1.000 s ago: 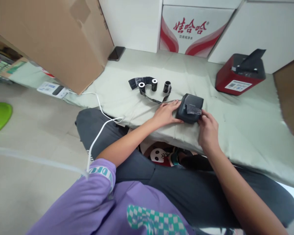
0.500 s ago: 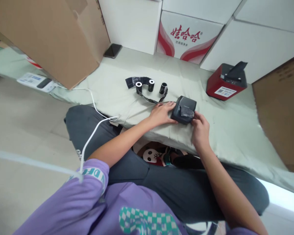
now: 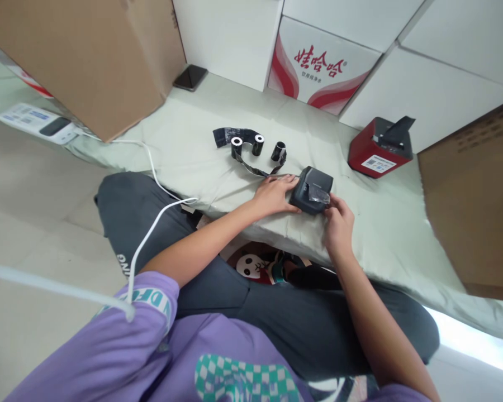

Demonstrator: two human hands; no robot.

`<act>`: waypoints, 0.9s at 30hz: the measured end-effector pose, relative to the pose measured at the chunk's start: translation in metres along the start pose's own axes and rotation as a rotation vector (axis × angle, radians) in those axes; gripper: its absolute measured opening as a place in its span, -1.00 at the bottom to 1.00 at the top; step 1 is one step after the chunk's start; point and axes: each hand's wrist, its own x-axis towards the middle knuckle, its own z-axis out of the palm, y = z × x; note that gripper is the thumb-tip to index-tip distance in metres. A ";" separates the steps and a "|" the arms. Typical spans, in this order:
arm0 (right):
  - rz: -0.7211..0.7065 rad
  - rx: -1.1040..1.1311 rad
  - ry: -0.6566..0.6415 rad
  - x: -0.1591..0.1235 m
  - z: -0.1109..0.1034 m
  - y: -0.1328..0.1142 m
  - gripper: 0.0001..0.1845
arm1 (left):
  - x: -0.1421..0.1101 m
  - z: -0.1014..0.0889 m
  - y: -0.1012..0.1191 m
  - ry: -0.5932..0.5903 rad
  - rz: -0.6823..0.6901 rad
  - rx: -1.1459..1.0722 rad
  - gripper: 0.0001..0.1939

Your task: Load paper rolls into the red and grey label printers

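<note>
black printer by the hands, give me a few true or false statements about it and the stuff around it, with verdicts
1. Both hands touch the black printer. True: the left hand rests on its left side, the right hand on its front.
2. The red printer lies left of the black one. False: it stands to the right, farther back.
3. Small black rolls lie behind the left hand. True.
4. A phone lies on the black printer. False: it lies far back by the cardboard box.
5. The black printer sits on bare floor. False: it is on a pale green cloth.

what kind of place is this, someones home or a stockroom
Probably a home or small storeroom used for packing work: stacked cardboard boxes, a red label printer and black ribbon rolls on a padded floor mat.
</note>
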 end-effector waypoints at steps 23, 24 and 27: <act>-0.068 -0.072 0.034 0.007 -0.005 0.005 -0.61 | -0.001 0.001 0.000 0.029 0.016 0.004 0.00; -0.067 -0.058 0.041 0.008 -0.006 0.007 -0.60 | -0.001 0.001 0.000 0.031 0.014 0.005 0.00; -0.053 -0.051 0.043 0.011 -0.008 0.012 -0.60 | -0.001 0.001 0.000 0.038 0.008 0.000 0.00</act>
